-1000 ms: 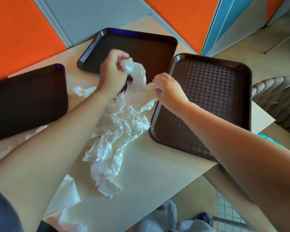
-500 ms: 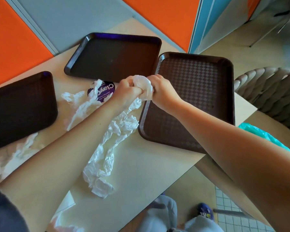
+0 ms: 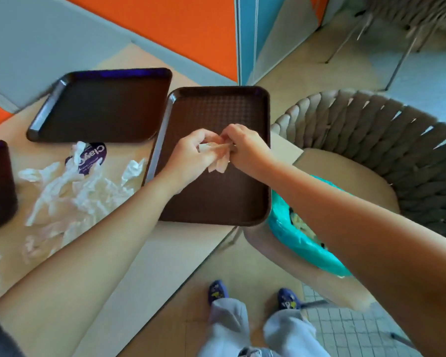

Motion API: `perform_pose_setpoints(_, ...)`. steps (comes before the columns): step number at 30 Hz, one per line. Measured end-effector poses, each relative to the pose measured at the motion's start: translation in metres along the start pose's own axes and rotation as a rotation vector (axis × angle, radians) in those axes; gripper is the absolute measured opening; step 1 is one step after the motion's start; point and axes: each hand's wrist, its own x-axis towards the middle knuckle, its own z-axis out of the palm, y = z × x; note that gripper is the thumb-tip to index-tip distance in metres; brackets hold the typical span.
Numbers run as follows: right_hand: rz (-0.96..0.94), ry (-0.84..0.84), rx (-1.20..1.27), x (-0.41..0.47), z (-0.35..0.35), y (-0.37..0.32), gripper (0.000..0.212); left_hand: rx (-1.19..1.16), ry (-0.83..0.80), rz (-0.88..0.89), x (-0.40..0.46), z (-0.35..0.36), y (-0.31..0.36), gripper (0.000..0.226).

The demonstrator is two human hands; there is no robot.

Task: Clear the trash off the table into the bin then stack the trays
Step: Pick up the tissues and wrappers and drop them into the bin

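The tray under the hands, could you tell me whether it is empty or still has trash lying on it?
Seemingly empty: the tray shows bare brown surface; the paper wad is pinched between both hands above it.

One head-worn wide-angle view looks steeply down, close over the table (image 3: 180, 253), reaching the floor (image 3: 242, 266) beneath

1. We take the woven rope chair (image 3: 386, 150) as our landmark; its rounded grey-brown backrest curves round a tan seat.
2. Left of the chair stands a pale wooden table (image 3: 165, 253).
3. Beyond the table, further left of the chair, we see a wall of orange panels (image 3: 180, 24) and grey panels (image 3: 41, 39).
4. Directly behind the chair rises a blue vertical post (image 3: 247, 37).
5. Below the chair the beige floor (image 3: 191, 300) meets small pale tiles (image 3: 345, 328).
6. Above the chair, thin metal furniture legs (image 3: 355, 32) show, blurred.
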Motion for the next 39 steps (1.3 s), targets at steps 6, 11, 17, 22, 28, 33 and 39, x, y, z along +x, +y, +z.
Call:
perform_pose_setpoints(6,0.057,-0.03,-0.093,-0.057,-0.055,0.079,0.025,0.191,-0.14,0.167,0.009,0.091,0.037,0.015)
perform_pose_setpoints(11,0.189,-0.085,-0.083,-0.117,-0.077,0.153,0.026,0.512,-0.301,0.436,0.02,0.17,0.04,0.021)
perform_pose_setpoints(17,0.369,-0.268,-0.083,-0.178,-0.064,0.208,0.03,0.836,-0.445,0.624,0.011,0.243,0.023,0.021)
perform_pose_setpoints(22,0.466,-0.568,-0.112,-0.198,-0.051,0.224,0.051,0.933,-0.576,0.485,0.003,0.268,-0.004,0.036)
perform_pose_setpoints(28,0.416,-0.517,-0.195,-0.189,-0.051,0.226,0.033,0.839,-0.5,0.398,-0.002,0.264,-0.002,0.051)
perform_pose_setpoints(33,0.319,-0.447,-0.217,-0.17,-0.052,0.205,0.028,0.777,-0.362,0.382,-0.011,0.254,0.013,0.041)
perform_pose_setpoints(39,0.201,-0.274,-0.207,-0.14,-0.053,0.166,0.027,0.769,-0.164,0.437,-0.02,0.216,0.021,0.028)
